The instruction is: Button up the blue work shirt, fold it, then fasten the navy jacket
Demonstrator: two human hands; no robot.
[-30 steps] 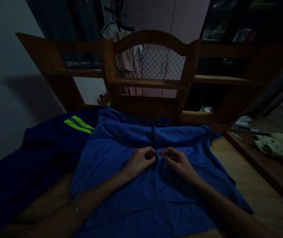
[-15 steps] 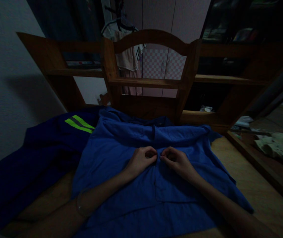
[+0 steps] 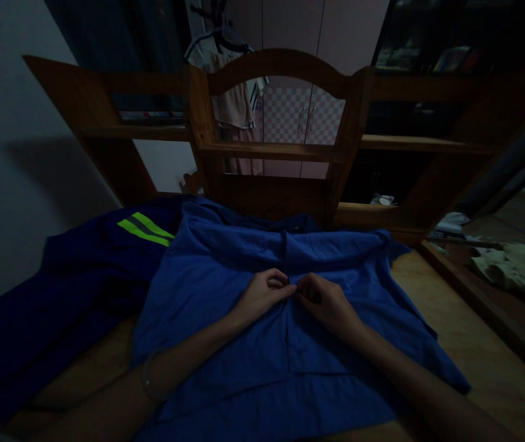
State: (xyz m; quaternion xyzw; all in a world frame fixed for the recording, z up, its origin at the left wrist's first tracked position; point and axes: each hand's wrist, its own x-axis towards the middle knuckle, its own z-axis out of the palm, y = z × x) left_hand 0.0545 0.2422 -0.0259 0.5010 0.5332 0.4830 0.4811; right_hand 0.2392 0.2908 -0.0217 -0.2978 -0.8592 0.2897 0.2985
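A blue jacket or shirt (image 3: 225,245) lies spread out on a wooden surface, its front opening running down the middle. At that opening my left hand (image 3: 266,291) pinches the cloth edge between thumb and fingers. Directly opposite, my right hand (image 3: 326,301) pinches the other edge, and the fingertips of both hands meet. Whether a button sits between them is hidden by the fingers and the dim light. Left of this garment lies a dark blue garment (image 3: 91,264) with a yellow-green reflective strip (image 3: 145,228).
A wooden headboard-like shelf (image 3: 271,150) stands along the far side. Behind it are clothes on hangers (image 3: 232,101) and a pink checked cabinet (image 3: 285,116). A pale cloth (image 3: 515,270) lies at the right, beyond the wooden edge (image 3: 483,301).
My hands have come together at the opening; the gap between their fingertips has closed. My left thumb now reaches across to the right fingers. The garments lie as before.
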